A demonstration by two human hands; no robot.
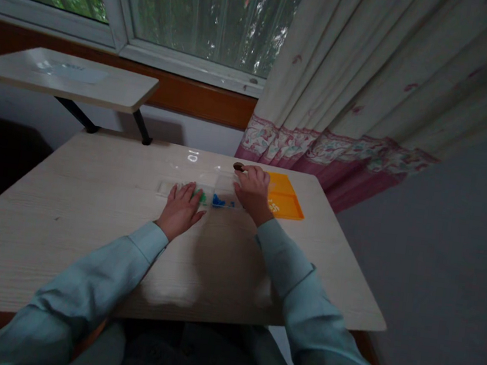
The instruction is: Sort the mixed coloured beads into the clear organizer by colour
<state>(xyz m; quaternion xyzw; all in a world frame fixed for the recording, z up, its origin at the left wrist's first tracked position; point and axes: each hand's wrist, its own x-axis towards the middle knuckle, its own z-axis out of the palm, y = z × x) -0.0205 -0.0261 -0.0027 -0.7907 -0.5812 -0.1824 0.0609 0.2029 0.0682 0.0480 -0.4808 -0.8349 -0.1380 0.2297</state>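
My left hand (180, 209) lies with its fingers spread over a clear plastic box (163, 187), beside small green pieces (201, 196). Just right of the fingers, small blue pieces (218, 201) sit in a clear compartment. Above that compartment, my right hand (253, 189) is closed, with a dark brown oval piece (238, 166) at its fingertips. The rest of that brown piece is hidden, so its kind is unclear. Right of this hand is an orange tray (294, 206) holding small white pieces (272, 205), partly covered by the hand.
The pale wooden table (85, 246) ends in a slanting right edge. A raised shelf (117, 85) on black legs stands at the back left. Behind the table are a window (210, 18) and a long patterned curtain (344, 88).
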